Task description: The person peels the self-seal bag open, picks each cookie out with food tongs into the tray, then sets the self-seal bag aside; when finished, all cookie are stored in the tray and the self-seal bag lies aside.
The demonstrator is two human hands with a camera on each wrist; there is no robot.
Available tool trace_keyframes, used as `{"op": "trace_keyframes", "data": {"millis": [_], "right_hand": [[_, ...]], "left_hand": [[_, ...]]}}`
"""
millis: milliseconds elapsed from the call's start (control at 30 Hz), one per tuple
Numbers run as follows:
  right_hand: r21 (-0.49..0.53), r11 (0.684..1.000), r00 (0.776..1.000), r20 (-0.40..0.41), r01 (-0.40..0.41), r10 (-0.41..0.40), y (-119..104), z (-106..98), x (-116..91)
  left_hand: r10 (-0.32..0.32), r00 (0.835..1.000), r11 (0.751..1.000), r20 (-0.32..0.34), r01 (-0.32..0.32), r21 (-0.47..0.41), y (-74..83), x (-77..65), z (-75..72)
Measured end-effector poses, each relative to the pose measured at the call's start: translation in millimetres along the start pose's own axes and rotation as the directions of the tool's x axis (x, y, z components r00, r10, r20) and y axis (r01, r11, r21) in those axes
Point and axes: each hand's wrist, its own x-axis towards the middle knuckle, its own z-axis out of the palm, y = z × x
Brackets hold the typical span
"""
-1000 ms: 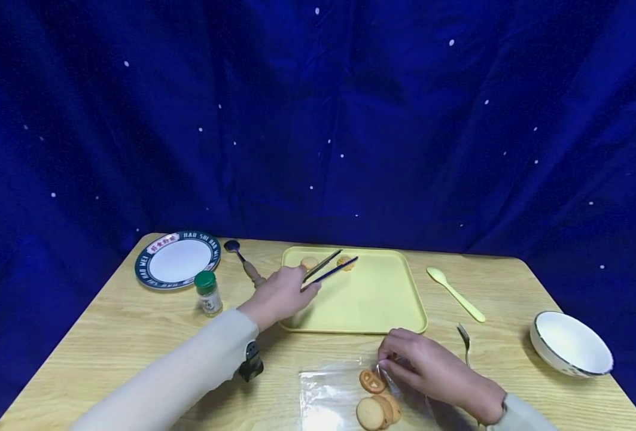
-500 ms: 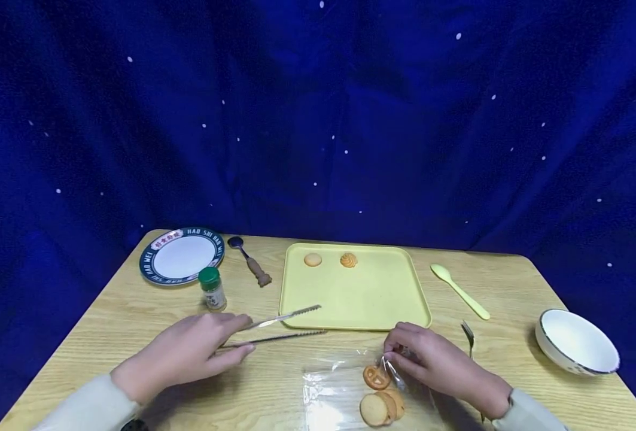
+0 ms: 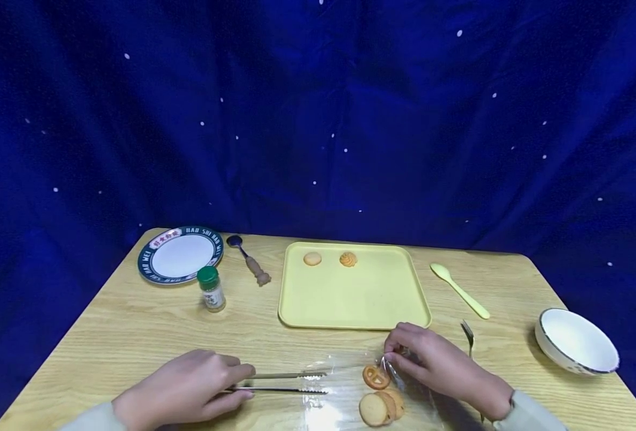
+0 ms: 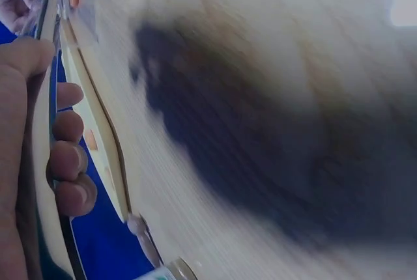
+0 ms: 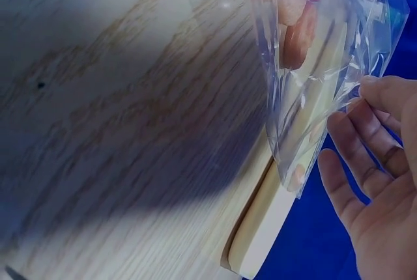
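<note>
My left hand grips a pair of metal tongs near the table's front, their toothed tips apart with nothing between them and reaching over the left part of a clear plastic bag. In the left wrist view the fingers curl along the tongs. My right hand pinches the bag's edge between thumb and fingertips, holding it up. Inside the bag lie a pretzel-shaped cookie and several overlapping round cookies. Through the raised film, cookies show in the right wrist view.
A yellow tray behind the bag bears a round cookie and a swirled cookie. Leftward are a plate, a green-capped shaker and a dark spoon; rightward, a yellow spoon, fork and bowl.
My left hand has drawn the tongs back from over the tray, toward the table's front and the bag. The right hand keeps its pinch on the bag with little movement.
</note>
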Motion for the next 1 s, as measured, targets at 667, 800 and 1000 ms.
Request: {"op": "trace_keyframes", "data": {"millis": [667, 800, 1000], "right_hand": [[-0.022, 1.0, 1.0, 0.015, -0.016, 0.017, -3.7, -2.9, 0.4], [-0.027, 1.0, 1.0, 0.015, -0.013, 0.014, -3.8, -3.4, 1.1], [-0.032, 0.999, 1.0, 0.003, 0.001, -0.001, -2.7, -3.3, 0.2]], "left_hand": [[0.004, 1.0, 0.993, -0.009, -0.002, 0.116, 17.0, 57.8, 25.7], [0.046, 0.998, 0.987, -0.037, -0.04, 0.154, 22.6, 73.0, 30.6], [0.057, 0.998, 0.989, -0.005, -0.055, 0.14, 28.2, 91.0, 32.9]]}}
